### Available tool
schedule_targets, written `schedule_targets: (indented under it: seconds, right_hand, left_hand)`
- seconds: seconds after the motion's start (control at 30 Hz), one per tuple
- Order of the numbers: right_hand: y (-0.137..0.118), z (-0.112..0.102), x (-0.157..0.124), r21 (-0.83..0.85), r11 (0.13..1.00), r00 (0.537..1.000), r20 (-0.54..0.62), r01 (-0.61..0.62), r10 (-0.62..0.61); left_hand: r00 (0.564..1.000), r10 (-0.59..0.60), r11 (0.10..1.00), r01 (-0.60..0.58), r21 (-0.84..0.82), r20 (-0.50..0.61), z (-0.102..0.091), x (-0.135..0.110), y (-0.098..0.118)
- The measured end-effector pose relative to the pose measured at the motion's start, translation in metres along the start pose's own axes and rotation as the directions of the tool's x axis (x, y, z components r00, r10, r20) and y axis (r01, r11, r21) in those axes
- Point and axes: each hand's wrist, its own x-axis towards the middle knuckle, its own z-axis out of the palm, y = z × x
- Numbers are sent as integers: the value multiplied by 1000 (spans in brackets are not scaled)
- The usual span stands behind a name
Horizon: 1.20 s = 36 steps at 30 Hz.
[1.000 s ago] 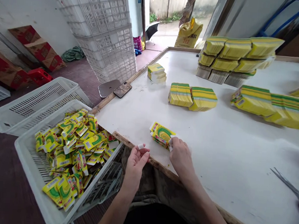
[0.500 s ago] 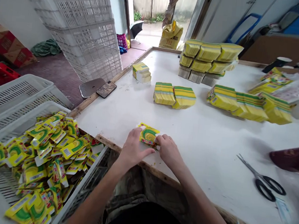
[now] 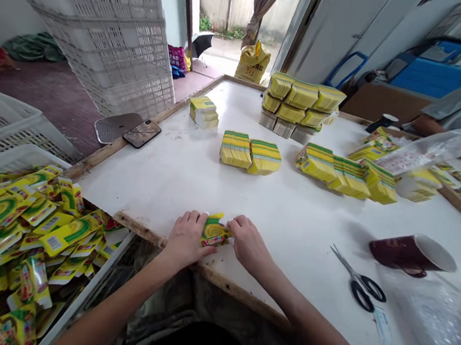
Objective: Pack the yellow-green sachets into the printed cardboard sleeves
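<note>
Working on one box point(image 3: 214, 235), flap point(image 3: 216, 216) sticking up: left hand point(image 3: 186, 236) clamped on it, right hand point(image 3: 247, 241) fingers pinching its end. Crate point(image 3: 86, 290) looks pretty full, but plenty of stacks point(image 3: 265, 158) left.

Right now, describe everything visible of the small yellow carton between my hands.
The small yellow carton looks like thin printed card: green curves on top, multicoloured print along the near side, a flap raised. It lies on the white table near the wooden edge. Your left hand grips one end; your right hand touches the other.
</note>
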Motion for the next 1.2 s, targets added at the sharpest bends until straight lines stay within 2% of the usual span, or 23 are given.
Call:
schedule_targets:
  seconds: [0.33,0.57,0.7,0.77,0.83,0.9,0.97,1.0,1.03,1.1,1.2]
  right_hand:
    - [-9,-14,14,-65,996,991,112,-64,71]
    - [-9,-13,15,-21,998,991,123,-52,54]
    - [0,-12,14,60,998,994,108,-35,28]
    - [6,-10,14,124,992,996,93,-15,4]
    - [13,-8,14,240,971,999,48,-5,-7]
    - [18,-7,14,399,917,1000,-19,-16,25]
    - [20,-8,13,562,827,993,-81,-22,82]
    - [18,-10,12,630,776,989,-104,-18,108]
    - [15,-12,10,684,729,985,-122,-6,123]
    - [6,-15,6,737,675,982,-149,33,114]
    - [-11,-16,-4,740,664,988,-153,108,11]
  left_hand:
    - [999,-8,997,6,-71,-35,5,1,-4]
    - [997,4,991,-14,-133,-78,11,-1,-5]
    - [973,12,974,-64,-217,-232,16,-1,-12]
    - [929,-33,950,-85,-299,-369,15,-6,-16]
    - [855,-156,902,-80,-423,-494,14,-14,-18]
    - [751,-296,812,-128,-570,-590,13,-23,-15]
    - [650,-406,671,-264,-692,-642,13,-29,-5]
    - [613,-456,585,-340,-737,-645,13,-30,3]
    - [596,-506,488,-399,-777,-624,13,-30,12]
    - [621,-591,285,-436,-853,-515,13,-27,32]
    - [714,-644,-29,-381,-924,-274,7,-17,54]
